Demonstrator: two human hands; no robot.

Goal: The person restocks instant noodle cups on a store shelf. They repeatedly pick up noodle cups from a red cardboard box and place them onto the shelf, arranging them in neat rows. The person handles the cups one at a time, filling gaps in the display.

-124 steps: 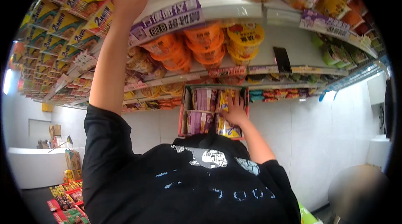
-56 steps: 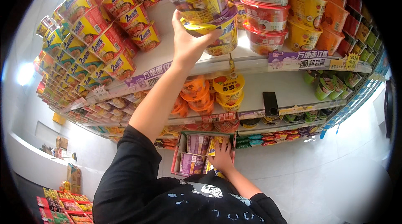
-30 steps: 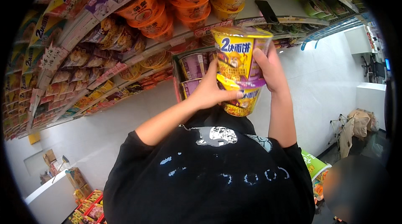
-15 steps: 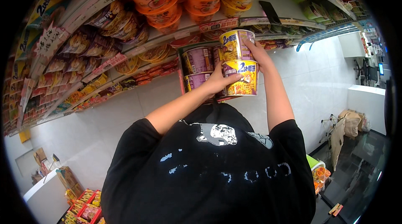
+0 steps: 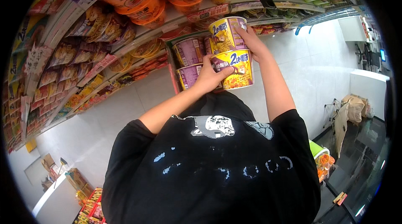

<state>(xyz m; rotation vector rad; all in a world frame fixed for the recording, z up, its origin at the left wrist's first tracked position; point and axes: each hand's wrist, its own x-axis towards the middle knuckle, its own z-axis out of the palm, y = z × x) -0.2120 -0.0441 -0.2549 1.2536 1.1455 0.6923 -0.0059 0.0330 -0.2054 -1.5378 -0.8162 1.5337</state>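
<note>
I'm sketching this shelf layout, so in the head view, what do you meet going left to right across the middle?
Flat snack packets on the slanted shelves → purple noodle cups → left hand → yellow noodle cups → right hand → folded trolley with bags.

One head-worn fisheye view only, so nothing is shared with a second. It looks from above and behind down over the black shirt [image 5: 217,169], facing the shelves [image 5: 125,52], which bend along the rim. The hands and cups [image 5: 234,56] sit close, upper centre; the floor shows far off at right.
</note>
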